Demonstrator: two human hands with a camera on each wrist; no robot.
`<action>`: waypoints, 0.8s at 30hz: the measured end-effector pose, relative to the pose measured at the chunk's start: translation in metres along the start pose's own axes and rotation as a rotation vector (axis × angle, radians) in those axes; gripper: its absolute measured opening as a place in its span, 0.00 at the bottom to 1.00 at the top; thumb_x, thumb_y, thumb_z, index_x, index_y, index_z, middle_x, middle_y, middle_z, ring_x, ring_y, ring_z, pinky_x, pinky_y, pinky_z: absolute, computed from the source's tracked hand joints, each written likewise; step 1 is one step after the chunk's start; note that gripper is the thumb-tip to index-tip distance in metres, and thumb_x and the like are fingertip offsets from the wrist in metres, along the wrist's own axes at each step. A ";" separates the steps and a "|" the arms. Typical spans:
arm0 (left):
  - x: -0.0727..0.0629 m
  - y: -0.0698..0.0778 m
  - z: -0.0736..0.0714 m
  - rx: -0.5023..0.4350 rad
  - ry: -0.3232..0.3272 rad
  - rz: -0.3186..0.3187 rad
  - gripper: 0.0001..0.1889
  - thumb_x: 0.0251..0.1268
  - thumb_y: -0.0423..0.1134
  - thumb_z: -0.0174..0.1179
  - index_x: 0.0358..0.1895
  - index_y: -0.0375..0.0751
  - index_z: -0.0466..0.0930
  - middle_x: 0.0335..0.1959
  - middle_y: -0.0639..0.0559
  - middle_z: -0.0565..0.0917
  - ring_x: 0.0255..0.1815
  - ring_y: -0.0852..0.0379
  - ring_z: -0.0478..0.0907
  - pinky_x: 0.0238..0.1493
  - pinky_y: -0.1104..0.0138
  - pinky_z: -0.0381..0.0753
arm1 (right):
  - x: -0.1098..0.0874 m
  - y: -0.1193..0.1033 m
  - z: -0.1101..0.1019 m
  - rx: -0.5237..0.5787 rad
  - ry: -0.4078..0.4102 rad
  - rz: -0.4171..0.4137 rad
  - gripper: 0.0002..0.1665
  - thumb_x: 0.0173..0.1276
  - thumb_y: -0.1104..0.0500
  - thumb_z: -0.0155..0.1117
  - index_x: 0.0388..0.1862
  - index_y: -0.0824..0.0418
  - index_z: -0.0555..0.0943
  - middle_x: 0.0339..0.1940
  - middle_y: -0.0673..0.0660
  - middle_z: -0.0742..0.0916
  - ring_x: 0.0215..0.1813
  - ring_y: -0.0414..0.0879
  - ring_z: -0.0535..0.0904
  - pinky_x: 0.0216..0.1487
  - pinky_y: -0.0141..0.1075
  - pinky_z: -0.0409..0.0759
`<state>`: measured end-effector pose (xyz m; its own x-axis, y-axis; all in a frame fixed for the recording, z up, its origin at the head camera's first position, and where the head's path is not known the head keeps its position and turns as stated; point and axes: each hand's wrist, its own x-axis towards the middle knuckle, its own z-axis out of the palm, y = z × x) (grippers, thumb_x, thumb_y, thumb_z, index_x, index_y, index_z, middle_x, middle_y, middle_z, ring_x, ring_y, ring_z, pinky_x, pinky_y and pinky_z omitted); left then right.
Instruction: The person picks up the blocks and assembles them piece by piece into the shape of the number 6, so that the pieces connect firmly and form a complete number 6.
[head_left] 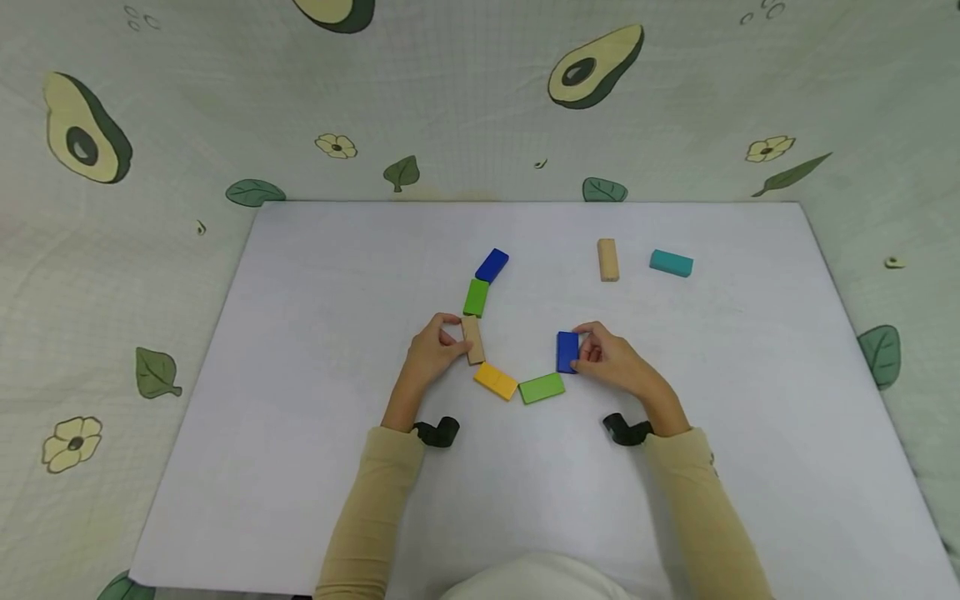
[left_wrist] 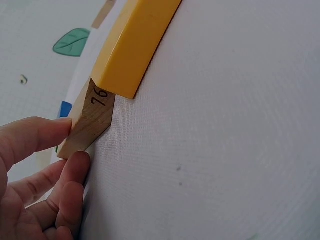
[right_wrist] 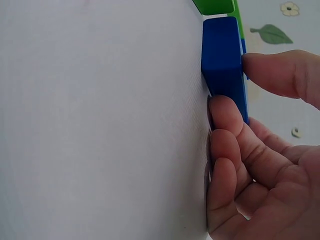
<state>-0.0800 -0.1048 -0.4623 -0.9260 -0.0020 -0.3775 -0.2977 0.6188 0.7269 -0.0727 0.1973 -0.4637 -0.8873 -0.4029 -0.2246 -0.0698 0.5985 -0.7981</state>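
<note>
My left hand (head_left: 435, 348) holds the natural wooden block (head_left: 473, 340) from its left side, thumb and a finger against it. In the left wrist view that wooden block (left_wrist: 90, 120) bears a printed number and meets the yellow block (left_wrist: 131, 47). At the right, my right hand (head_left: 609, 358) pinches a blue block (head_left: 567, 352) between thumb and finger, the other fingers curled beside it. A green block (head_left: 542, 388) lies between the yellow and blue ones. Above the wooden block, another green block (head_left: 476, 297) and another blue block (head_left: 492, 265) continue the curved row.
A second wooden block (head_left: 608, 260) and a teal block (head_left: 671, 263) lie apart at the back right of the white table (head_left: 337, 275). Cloth printed with avocados and leaves (head_left: 465, 83) surrounds the table. Black wrist cameras (head_left: 442, 432) sit on both wrists.
</note>
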 end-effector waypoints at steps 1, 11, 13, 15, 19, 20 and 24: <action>0.000 0.000 0.000 0.000 0.000 0.001 0.24 0.59 0.45 0.63 0.58 0.45 0.70 0.31 0.46 0.78 0.29 0.54 0.72 0.29 0.70 0.68 | 0.000 0.000 0.000 0.002 -0.003 0.004 0.30 0.59 0.64 0.64 0.58 0.71 0.65 0.30 0.57 0.78 0.32 0.43 0.70 0.34 0.29 0.69; 0.000 0.001 0.000 -0.003 -0.004 0.003 0.24 0.58 0.45 0.63 0.58 0.44 0.70 0.31 0.46 0.77 0.29 0.54 0.72 0.30 0.70 0.68 | 0.000 -0.002 -0.001 0.016 -0.022 0.047 0.29 0.59 0.63 0.64 0.57 0.70 0.65 0.31 0.56 0.77 0.33 0.44 0.70 0.36 0.29 0.70; 0.001 0.000 0.000 -0.002 -0.003 0.007 0.25 0.58 0.45 0.63 0.58 0.44 0.70 0.31 0.46 0.77 0.29 0.54 0.72 0.30 0.70 0.68 | 0.001 -0.002 -0.001 0.023 -0.024 0.041 0.30 0.59 0.63 0.64 0.58 0.70 0.65 0.31 0.57 0.77 0.33 0.44 0.70 0.35 0.29 0.69; 0.001 0.000 0.001 -0.003 -0.003 0.011 0.24 0.58 0.45 0.63 0.58 0.44 0.70 0.31 0.46 0.77 0.29 0.54 0.72 0.30 0.70 0.68 | 0.000 -0.002 -0.001 0.029 -0.026 0.031 0.30 0.60 0.62 0.64 0.58 0.70 0.65 0.31 0.57 0.77 0.32 0.44 0.70 0.34 0.29 0.69; 0.001 -0.001 0.000 -0.003 -0.004 0.011 0.25 0.58 0.45 0.63 0.58 0.44 0.70 0.31 0.46 0.77 0.29 0.54 0.72 0.30 0.70 0.68 | 0.001 -0.001 0.000 0.026 -0.027 0.017 0.30 0.61 0.61 0.64 0.60 0.68 0.65 0.30 0.56 0.77 0.31 0.43 0.70 0.33 0.29 0.69; 0.001 -0.001 0.000 -0.004 -0.004 0.011 0.25 0.58 0.45 0.63 0.58 0.44 0.70 0.31 0.46 0.77 0.29 0.54 0.72 0.30 0.70 0.68 | 0.001 -0.001 0.000 0.023 -0.028 0.013 0.30 0.61 0.61 0.64 0.60 0.68 0.65 0.30 0.56 0.77 0.31 0.43 0.70 0.33 0.29 0.69; 0.001 -0.002 0.001 -0.005 -0.006 0.011 0.25 0.58 0.45 0.63 0.58 0.45 0.70 0.31 0.46 0.77 0.29 0.54 0.72 0.30 0.70 0.68 | 0.001 -0.002 0.000 0.019 -0.025 0.026 0.30 0.61 0.61 0.64 0.60 0.67 0.66 0.30 0.55 0.77 0.31 0.43 0.70 0.33 0.30 0.69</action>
<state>-0.0807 -0.1053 -0.4643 -0.9277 0.0093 -0.3731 -0.2889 0.6153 0.7335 -0.0731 0.1957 -0.4628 -0.8769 -0.4046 -0.2596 -0.0377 0.5962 -0.8019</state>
